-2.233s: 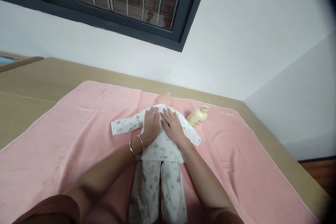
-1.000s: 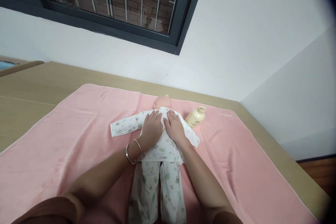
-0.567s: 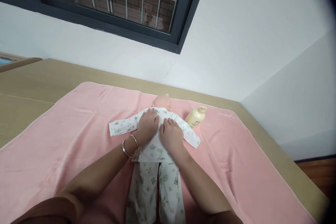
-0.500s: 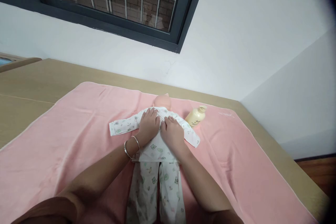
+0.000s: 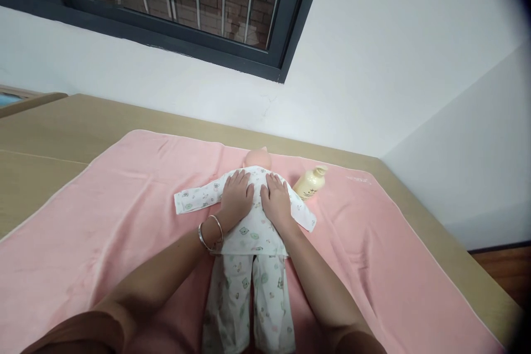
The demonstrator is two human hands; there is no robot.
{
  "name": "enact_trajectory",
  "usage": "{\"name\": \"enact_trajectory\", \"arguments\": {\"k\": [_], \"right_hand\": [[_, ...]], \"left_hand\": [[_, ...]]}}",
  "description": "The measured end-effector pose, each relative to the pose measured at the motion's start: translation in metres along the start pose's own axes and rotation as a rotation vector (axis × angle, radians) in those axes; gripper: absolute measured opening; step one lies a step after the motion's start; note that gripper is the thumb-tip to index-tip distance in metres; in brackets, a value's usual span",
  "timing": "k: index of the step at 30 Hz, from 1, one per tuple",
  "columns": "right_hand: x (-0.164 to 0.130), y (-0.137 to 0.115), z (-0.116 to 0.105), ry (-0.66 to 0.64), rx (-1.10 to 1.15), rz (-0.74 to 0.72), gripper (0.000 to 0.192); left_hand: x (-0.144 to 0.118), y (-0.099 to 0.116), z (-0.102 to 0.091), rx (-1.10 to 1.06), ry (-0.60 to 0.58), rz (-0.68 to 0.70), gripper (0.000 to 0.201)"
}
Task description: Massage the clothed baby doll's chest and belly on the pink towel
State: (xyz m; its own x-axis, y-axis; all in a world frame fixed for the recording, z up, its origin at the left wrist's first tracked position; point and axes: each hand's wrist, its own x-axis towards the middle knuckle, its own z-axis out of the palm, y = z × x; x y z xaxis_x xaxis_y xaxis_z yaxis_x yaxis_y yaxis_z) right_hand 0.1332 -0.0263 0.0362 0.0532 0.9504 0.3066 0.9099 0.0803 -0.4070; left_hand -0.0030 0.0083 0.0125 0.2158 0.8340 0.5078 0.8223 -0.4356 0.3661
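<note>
Tabletop (image 5: 53,133) of pale wood carries everything, reaching to the wall at its far edge. Pink towel (image 5: 103,215) covers most of it. Doll (image 5: 249,243) in printed white pyjamas lies along the towel's middle, head toward the far edge, legs toward the near one. Left hand (image 5: 236,197) and right hand (image 5: 276,201) lie flat side by side on its torso — each grip apart, fingers spread, clamped on nothing. Cream bottle (image 5: 310,183) lies just beside the doll's sleeve, toward the far right corner.
</note>
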Motion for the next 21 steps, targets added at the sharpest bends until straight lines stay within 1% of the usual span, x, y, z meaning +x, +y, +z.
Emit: {"name": "enact_trajectory", "arguments": {"k": [3, 8, 11, 14, 17, 19, 21], "right_hand": [[0.001, 0.000, -0.001, -0.008, 0.013, 0.003, 0.049], [0.006, 0.008, -0.003, -0.058, 0.020, -0.005, 0.051], [0.007, 0.009, -0.006, -0.082, -0.003, -0.019, 0.052], [0.003, -0.002, -0.012, -0.064, -0.071, -0.026, 0.048], [-0.009, -0.020, -0.023, -0.048, -0.156, -0.025, 0.036], [-0.018, -0.032, -0.030, -0.075, -0.183, -0.021, 0.029], [-0.024, -0.040, -0.036, -0.114, -0.178, -0.019, 0.026]], "left_hand": [[0.002, 0.005, -0.012, 0.048, -0.054, 0.021, 0.042], [0.003, 0.018, -0.038, 0.127, -0.176, 0.059, 0.035], [0.000, 0.025, -0.045, 0.165, -0.217, 0.081, 0.033], [-0.002, 0.027, -0.042, 0.151, -0.197, 0.055, 0.034], [-0.001, 0.020, -0.032, 0.134, -0.172, 0.025, 0.038], [0.002, 0.014, -0.027, 0.141, -0.161, 0.010, 0.041], [0.004, 0.008, -0.023, 0.156, -0.148, 0.004, 0.044]]}}
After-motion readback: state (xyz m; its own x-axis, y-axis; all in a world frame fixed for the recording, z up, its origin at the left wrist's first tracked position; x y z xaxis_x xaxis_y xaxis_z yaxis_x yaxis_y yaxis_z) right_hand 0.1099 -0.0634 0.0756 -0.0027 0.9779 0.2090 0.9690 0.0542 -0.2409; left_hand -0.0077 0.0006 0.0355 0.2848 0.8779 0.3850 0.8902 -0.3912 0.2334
